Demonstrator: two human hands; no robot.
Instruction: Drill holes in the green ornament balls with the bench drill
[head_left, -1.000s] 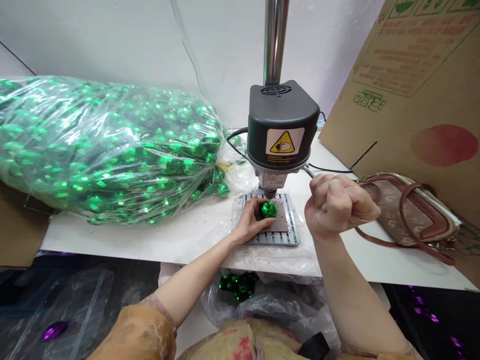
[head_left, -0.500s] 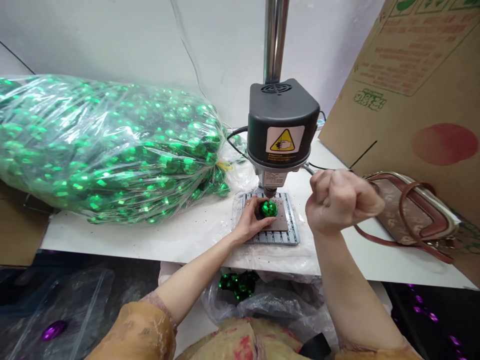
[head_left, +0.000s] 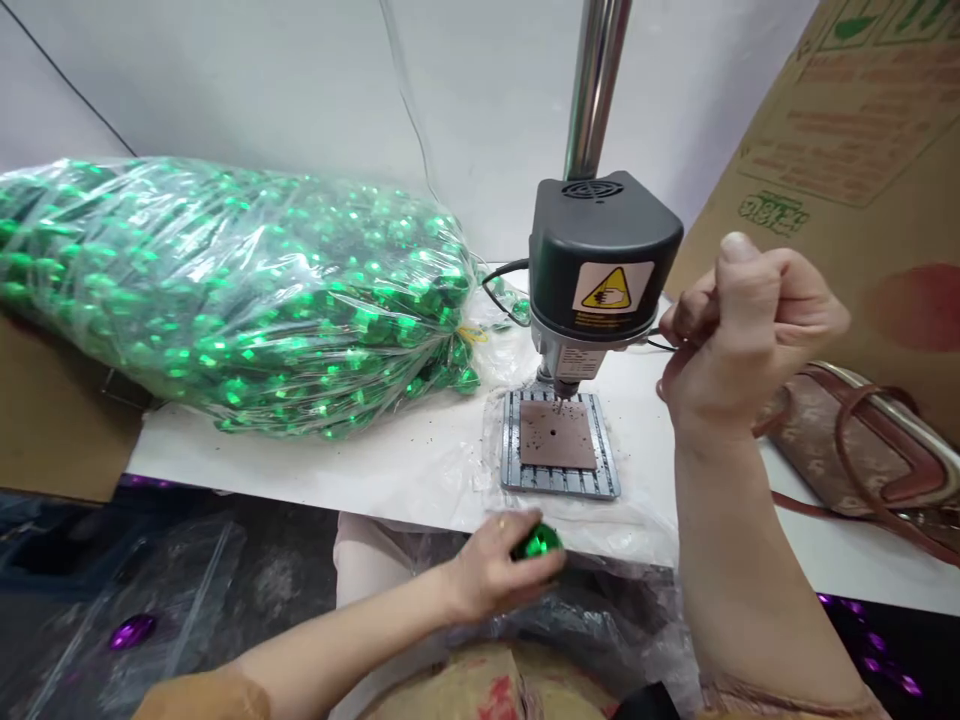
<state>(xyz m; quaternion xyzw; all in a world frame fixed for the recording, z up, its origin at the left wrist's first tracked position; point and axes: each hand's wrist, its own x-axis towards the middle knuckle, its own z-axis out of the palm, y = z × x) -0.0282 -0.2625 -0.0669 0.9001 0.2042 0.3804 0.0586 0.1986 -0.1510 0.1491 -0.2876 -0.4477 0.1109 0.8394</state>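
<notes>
A: Surface?
B: White worktop (head_left: 315, 478), plastic sheeting laid over it at the front.
A: Nearest item?
B: Glossy green ball (head_left: 538, 543), clamped in the curled fingers of the left hand (head_left: 491, 572), just off the worktop's front edge and apart from the drill's plate.
A: Right hand (head_left: 742, 330)?
B: Closed in a raised fist, pinching a thin dark lever (head_left: 660, 342) at the side of the bench drill (head_left: 600, 260).
A: Under the drill?
B: Slotted metal plate (head_left: 525, 470) carrying a brown pad (head_left: 547, 435) with one central hole, nothing on it.
A: Beyond?
B: Left, large clear bag (head_left: 225, 300) of green balls. Right, patterned handbag (head_left: 855, 450) with brown straps, against a cardboard carton (head_left: 847, 130).
</notes>
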